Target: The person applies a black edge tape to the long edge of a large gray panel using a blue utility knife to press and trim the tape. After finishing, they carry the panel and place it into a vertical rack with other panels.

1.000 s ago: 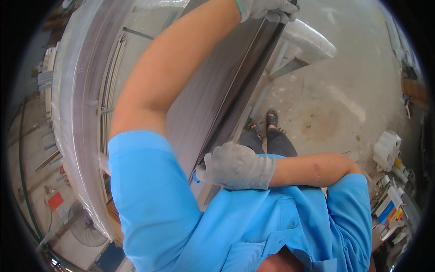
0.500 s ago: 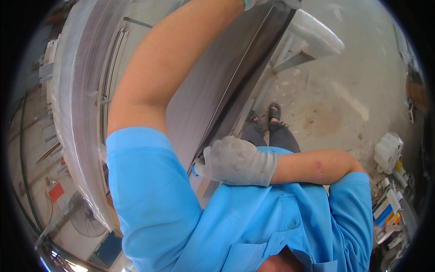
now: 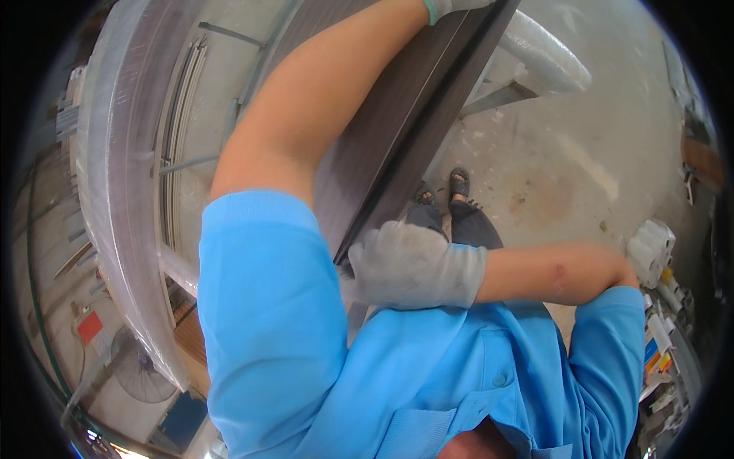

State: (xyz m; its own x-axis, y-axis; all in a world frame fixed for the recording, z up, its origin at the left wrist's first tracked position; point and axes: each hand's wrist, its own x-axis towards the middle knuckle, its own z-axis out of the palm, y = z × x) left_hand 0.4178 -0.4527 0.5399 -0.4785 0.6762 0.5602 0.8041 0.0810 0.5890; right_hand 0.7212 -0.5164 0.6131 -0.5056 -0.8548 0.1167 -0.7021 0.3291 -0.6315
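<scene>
A long dark brown panel (image 3: 382, 130) with a lengthwise groove runs from the top of the view down to my waist. My left hand (image 3: 459, 4), in a grey glove with a green cuff, lies over the panel's far part; the upper border cuts off its fingers. In front of my shirt, my right hand (image 3: 417, 264), also grey-gloved, is closed at the panel's near end. Its curled fingers face left, slightly blurred, and hide what they grip. A small dark bit shows beside the fingertips.
Left of the panel stands a long stack wrapped in clear film (image 3: 126, 176), with thin strips (image 3: 180, 115) beside it. A standing fan (image 3: 145, 367) is lower left. A film-wrapped roll (image 3: 547, 53) lies beyond the panel. White rolls (image 3: 650, 252) and assorted items are at right.
My left hand has moved farther up, partly out of view. My right hand sits slightly farther right, and the blue bit at its fingertips no longer shows. The panel appears shifted right.
</scene>
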